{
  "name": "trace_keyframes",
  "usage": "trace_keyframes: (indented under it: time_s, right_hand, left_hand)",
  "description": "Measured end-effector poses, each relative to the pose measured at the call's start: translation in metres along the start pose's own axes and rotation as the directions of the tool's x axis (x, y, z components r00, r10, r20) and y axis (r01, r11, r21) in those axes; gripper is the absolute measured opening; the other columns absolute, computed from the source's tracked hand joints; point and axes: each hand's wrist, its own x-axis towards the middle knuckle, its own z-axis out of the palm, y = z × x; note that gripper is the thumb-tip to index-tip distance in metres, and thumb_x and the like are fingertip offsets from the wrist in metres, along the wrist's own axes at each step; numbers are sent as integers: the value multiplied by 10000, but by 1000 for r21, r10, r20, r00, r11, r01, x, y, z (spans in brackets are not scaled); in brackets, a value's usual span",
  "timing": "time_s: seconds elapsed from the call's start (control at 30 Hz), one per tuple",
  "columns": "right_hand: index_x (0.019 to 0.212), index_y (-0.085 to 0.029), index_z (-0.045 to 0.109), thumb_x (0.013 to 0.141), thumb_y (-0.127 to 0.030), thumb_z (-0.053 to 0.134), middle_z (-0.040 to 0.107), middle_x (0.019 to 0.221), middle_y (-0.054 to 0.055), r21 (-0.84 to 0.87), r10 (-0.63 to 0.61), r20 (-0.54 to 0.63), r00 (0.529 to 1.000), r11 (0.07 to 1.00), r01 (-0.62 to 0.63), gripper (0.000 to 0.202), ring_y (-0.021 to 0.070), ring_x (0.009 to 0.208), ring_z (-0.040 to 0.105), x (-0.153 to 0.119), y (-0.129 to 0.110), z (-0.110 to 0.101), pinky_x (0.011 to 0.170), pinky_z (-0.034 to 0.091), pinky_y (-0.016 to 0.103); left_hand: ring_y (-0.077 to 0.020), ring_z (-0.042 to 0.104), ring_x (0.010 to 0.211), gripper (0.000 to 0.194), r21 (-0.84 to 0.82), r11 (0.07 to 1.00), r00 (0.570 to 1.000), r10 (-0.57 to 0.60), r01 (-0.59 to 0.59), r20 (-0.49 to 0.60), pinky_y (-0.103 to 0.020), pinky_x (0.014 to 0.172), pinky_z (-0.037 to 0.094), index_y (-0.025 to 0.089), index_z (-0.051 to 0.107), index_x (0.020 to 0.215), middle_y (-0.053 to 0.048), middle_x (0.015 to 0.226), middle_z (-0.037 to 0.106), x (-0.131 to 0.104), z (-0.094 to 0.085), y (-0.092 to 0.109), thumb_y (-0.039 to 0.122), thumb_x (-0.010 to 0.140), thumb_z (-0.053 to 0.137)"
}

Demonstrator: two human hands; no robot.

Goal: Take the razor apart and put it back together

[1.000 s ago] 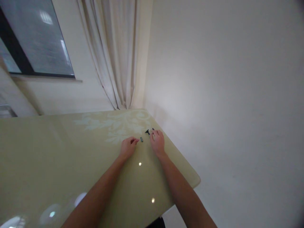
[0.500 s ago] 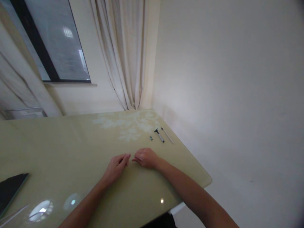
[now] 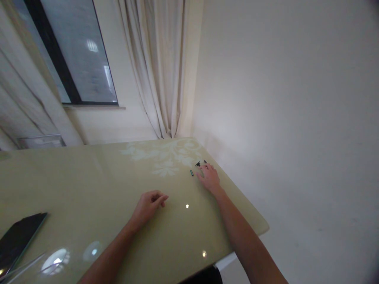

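Note:
My right hand (image 3: 209,178) reaches over the far right part of the table, fingers spread and thumb apart. It covers the handle of a razor, whose black head (image 3: 197,163) shows just past the fingertips. Beyond the fingers, the dark tip (image 3: 205,161) of a thin white stick peeks out; its shaft is hidden. A small dark piece with a greenish edge (image 3: 192,172), its kind unclear, lies left of my thumb. My left hand (image 3: 150,203) rests near the middle of the table, fingers curled in and thumb against them, with nothing visible in it.
The glossy pale-green table (image 3: 97,177) carries a white floral pattern at its far end. A dark flat panel (image 3: 22,236) lies at the left. Along the right edge stands a bare wall (image 3: 281,118); curtains (image 3: 160,71) and a window (image 3: 79,51) are behind.
My right hand has moved away from my left, forward and right, opening over the razor and the white stick. The left hand has stayed almost in place. The view has shifted slightly.

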Motion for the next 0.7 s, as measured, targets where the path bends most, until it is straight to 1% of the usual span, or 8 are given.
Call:
trace_keyframes:
  time_s: [0.07,0.17,0.23,0.37,0.4,0.5,0.6,0.7]
  right_hand:
    - [1186,-173,718,953,-340,676,658,1254,173,-21,85,-23,996,996,-86,289,317,1175,576,2,1,1,988,415,406]
    - [1133,-178,734,962,-298,642,679,1193,172,-7,130,-48,990,991,-131,229,320,1130,589,5,-4,5,948,416,402]
    - [1108,-184,739,975,-277,614,688,1169,162,20,125,-60,990,992,-124,205,310,1117,597,5,-9,7,933,416,389]
    - [1076,-184,740,995,-264,582,698,1146,140,55,98,-99,990,994,-93,195,296,1106,608,2,-16,7,929,417,374]
    - [1067,-187,741,996,-264,580,701,1137,136,59,92,-111,990,995,-86,192,294,1099,610,0,-17,6,933,417,374]
    - [1051,-204,740,996,-272,583,710,1116,126,77,75,-140,987,995,-65,180,291,1079,613,-3,-16,6,942,415,375]
    - [1033,-218,742,992,-270,588,716,1098,122,114,78,-141,987,992,-62,167,292,1069,620,-5,-11,6,937,421,374]
    - [1017,-215,749,988,-258,589,719,1084,129,144,100,-134,986,986,-80,168,295,1062,631,-5,-8,4,929,427,375]
  left_hand:
    - [-186,574,544,556,48,999,999,-24,26,-35,-289,576,421,187,670,619,-36,535,637,1,-1,0,662,879,545]
    - [-202,626,560,622,32,999,999,-41,41,-6,-308,596,478,151,770,1004,-59,616,718,10,5,1,570,987,310]
    - [-201,675,638,586,62,998,998,-12,9,59,-324,659,529,139,721,1228,-89,795,796,23,14,5,446,994,280]
    - [-214,727,856,368,165,984,990,41,-63,137,-335,837,552,184,768,1142,-97,1016,815,61,43,21,345,890,553]
    - [-223,728,885,373,195,979,990,42,-68,136,-339,854,550,185,761,1167,-101,1053,807,73,51,26,332,859,613]
    - [-282,699,1071,583,300,953,997,28,-50,76,-379,960,517,160,685,1324,-154,1229,745,105,76,39,334,772,758]
    - [-339,645,1199,643,386,922,1000,-8,2,15,-435,1025,474,173,658,1351,-184,1283,702,129,94,48,368,757,807]
    - [-316,661,1162,432,431,902,1000,-29,28,-4,-426,990,486,233,718,1225,-143,1243,712,140,103,50,380,821,766]
